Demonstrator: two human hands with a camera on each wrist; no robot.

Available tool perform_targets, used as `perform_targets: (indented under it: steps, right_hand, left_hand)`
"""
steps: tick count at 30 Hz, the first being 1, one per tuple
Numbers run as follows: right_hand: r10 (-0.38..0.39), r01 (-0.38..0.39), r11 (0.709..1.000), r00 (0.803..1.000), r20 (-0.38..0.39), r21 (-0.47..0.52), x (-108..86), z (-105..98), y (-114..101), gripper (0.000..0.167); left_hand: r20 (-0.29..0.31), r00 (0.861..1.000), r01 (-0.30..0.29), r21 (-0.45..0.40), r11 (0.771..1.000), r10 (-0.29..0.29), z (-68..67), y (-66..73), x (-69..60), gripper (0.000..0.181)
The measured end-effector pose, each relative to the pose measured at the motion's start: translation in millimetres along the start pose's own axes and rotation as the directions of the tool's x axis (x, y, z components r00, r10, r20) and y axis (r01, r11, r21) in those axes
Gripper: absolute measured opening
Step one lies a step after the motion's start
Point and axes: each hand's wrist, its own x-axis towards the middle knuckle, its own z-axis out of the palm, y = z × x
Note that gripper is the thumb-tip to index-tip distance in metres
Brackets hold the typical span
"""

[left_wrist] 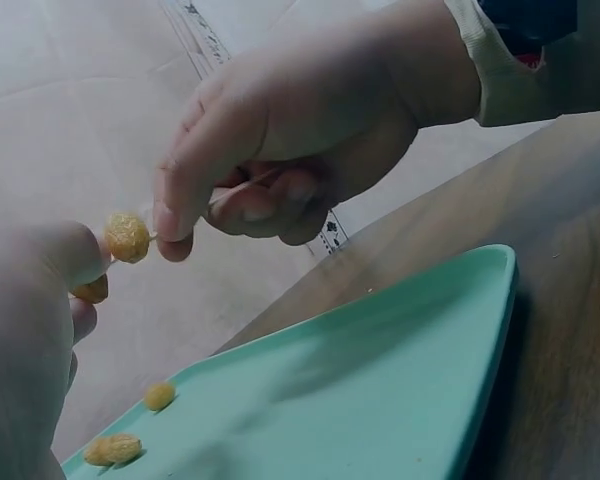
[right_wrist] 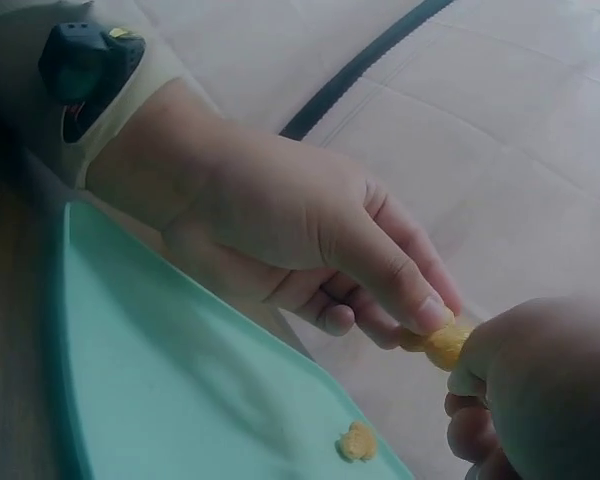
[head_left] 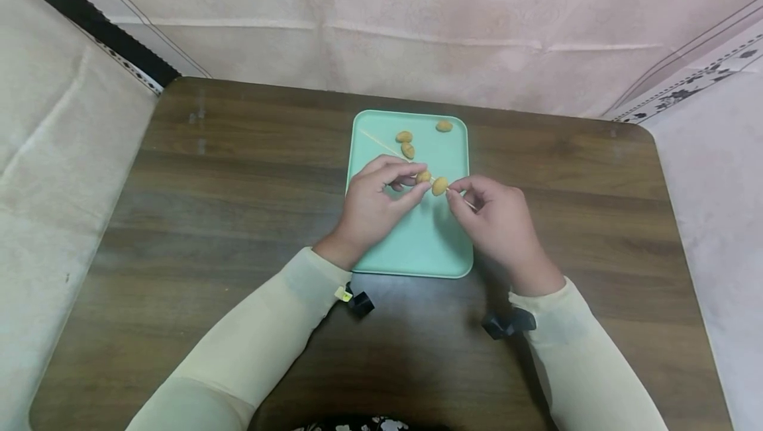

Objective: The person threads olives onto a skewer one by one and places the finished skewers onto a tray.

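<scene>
My left hand (head_left: 375, 199) pinches a wrinkled golden dried fruit (head_left: 424, 177), date-like in shape, between thumb and fingers above the tray. A second dried fruit (head_left: 440, 186) sits between the two hands, threaded on a thin pale wooden skewer (head_left: 469, 205). The thumb and fingers of my right hand (head_left: 501, 226) pinch that skewer close beside the second fruit. In the left wrist view the skewer passes into the curled right fingers (left_wrist: 265, 205). Another length of pale stick (head_left: 381, 143) shows beyond the left hand; whether it is the same skewer I cannot tell.
A mint-green tray (head_left: 411, 259) lies under both hands on a dark wooden table (head_left: 238, 219). On its far part lie two dried fruits (head_left: 406, 144) side by side, and one dried fruit (head_left: 444, 126) near the far right corner. Pale cloth (head_left: 381, 40) hangs behind the table.
</scene>
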Motion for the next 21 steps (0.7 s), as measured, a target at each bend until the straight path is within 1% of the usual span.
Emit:
perform_targets:
  steps: [3, 6, 9, 10, 11, 12, 13, 14, 15, 17, 19, 20, 21]
  right_hand:
    - [0.016, -0.015, 1.000, 1.000, 0.013, -0.006, 0.5, 2, 5, 0.014]
    - [0.065, -0.065, 0.998, 0.998, 0.019, 0.004, 1.8, 3, 13, 0.019]
    - [0.141, -0.141, 0.989, 0.990, 0.023, 0.034, 4.0, 1, 21, 0.022]
    - [0.165, -0.166, 0.985, 0.986, 0.024, 0.038, 4.7, 0, 23, 0.023]
    - [0.185, -0.186, 0.982, 0.982, 0.023, 0.045, 5.2, -2, 25, 0.024]
    - [0.207, -0.208, 0.977, 0.978, 0.023, 0.052, 5.6, -4, 26, 0.025]
    - [0.226, -0.227, 0.972, 0.974, 0.021, 0.058, 6.3, -6, 27, 0.026]
    - [0.239, -0.240, 0.969, 0.971, 0.017, 0.065, 6.9, -8, 28, 0.027]
    - [0.250, -0.251, 0.965, 0.968, 0.013, 0.071, 7.4, -10, 29, 0.027]
    - [0.266, -0.265, 0.961, 0.964, 0.005, 0.082, 8.1, -12, 30, 0.028]
    - [0.274, -0.273, 0.958, 0.962, 0.001, 0.093, 8.8, -14, 29, 0.028]
    - [0.276, -0.274, 0.957, 0.961, -0.001, 0.097, 9.1, -14, 30, 0.028]
    - [0.277, -0.276, 0.956, 0.961, -0.003, 0.099, 9.2, -14, 29, 0.028]
  left_hand:
    - [0.019, 1.000, 0.020, 0.028, 0.999, -0.021, -2.6, -2.2, 2.1, 0.033]
    - [0.012, 0.998, 0.055, 0.090, 0.994, -0.057, -10.4, -4.2, 8.4, 0.033]
    - [-0.017, 0.993, 0.120, 0.199, 0.973, -0.119, -23.8, -5.2, 16.9, 0.039]
    - [-0.016, 0.990, 0.141, 0.231, 0.963, -0.141, -27.9, -5.9, 19.9, 0.041]
    - [0.001, 0.985, 0.165, 0.272, 0.948, -0.172, -31.7, -6.6, 23.0, 0.044]
    - [0.025, 0.979, 0.186, 0.318, 0.930, -0.204, -34.5, -7.8, 26.1, 0.046]
    - [0.059, 0.968, 0.205, 0.367, 0.907, -0.242, -36.7, -9.1, 29.9, 0.048]
    - [0.096, 0.954, 0.220, 0.419, 0.881, -0.284, -37.9, -10.4, 33.8, 0.050]
    - [0.130, 0.937, 0.229, 0.471, 0.852, -0.323, -38.0, -12.0, 38.1, 0.051]
    - [0.178, 0.899, 0.237, 0.571, 0.786, -0.401, -36.1, -13.4, 47.3, 0.051]
    - [0.196, 0.865, 0.237, 0.651, 0.721, -0.462, -31.7, -14.3, 56.3, 0.053]
    - [0.198, 0.855, 0.233, 0.680, 0.695, -0.480, -28.9, -14.9, 60.3, 0.053]
    - [0.195, 0.847, 0.231, 0.702, 0.674, -0.494, -25.9, -15.2, 64.0, 0.053]
